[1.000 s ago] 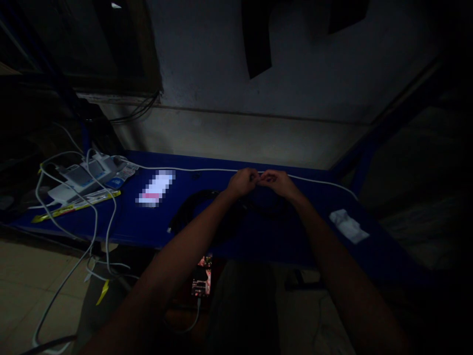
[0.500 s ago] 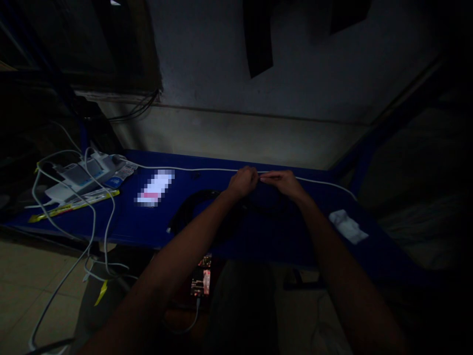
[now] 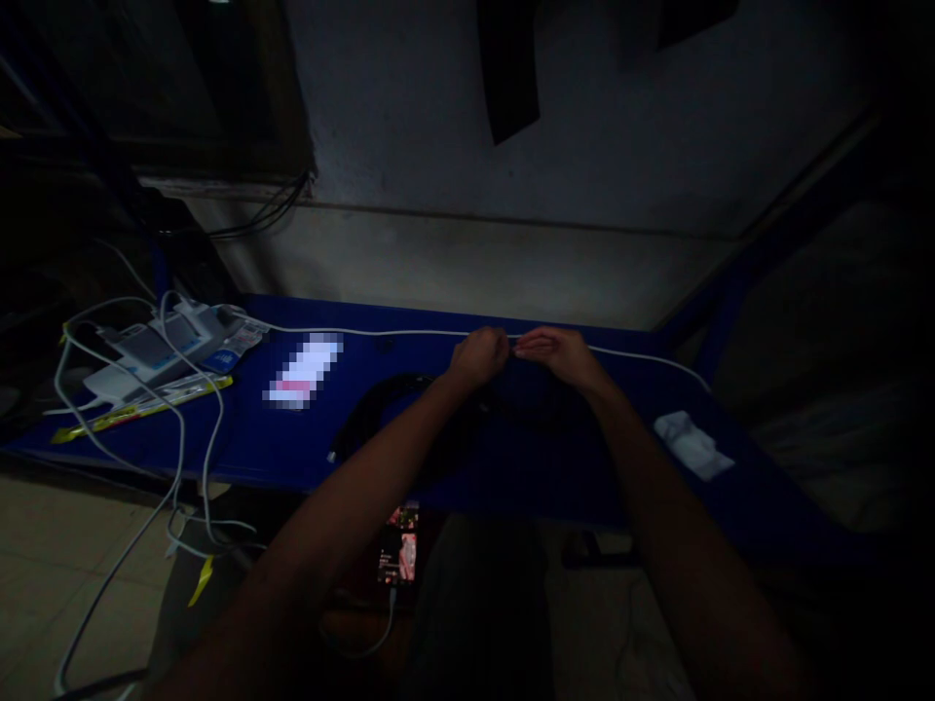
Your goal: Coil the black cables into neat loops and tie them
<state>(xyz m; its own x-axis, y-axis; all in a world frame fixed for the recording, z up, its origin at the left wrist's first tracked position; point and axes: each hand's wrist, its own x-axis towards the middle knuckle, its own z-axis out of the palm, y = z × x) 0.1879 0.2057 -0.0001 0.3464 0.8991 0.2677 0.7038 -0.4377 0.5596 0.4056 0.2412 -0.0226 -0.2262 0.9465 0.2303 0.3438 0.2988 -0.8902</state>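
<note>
My left hand [image 3: 478,356] is closed in a fist near the back edge of the blue bench. Close to its right, my right hand [image 3: 561,353] has its fingers pressed together, the fingertips almost meeting the left. Something small and dark may sit between them, but the dim light hides it. Beneath my wrists lies a coiled black cable [image 3: 387,389], partly covered by my left forearm, with a light-coloured tip at its left end. A white cord [image 3: 635,356] runs along the bench just behind both hands.
On the blue bench [image 3: 292,453], a white power strip [image 3: 157,355] with plugs and tangled white cords stands at left, beside a yellow-edged packet [image 3: 146,407]. A lit, pixelated screen [image 3: 303,370] lies nearby. White crumpled paper [image 3: 692,445] is at right. Below, a phone [image 3: 398,550] is plugged in.
My right hand has turned slightly and its fingers look more bunched and raised. My left hand stays nearly in place. The view has shifted a little.
</note>
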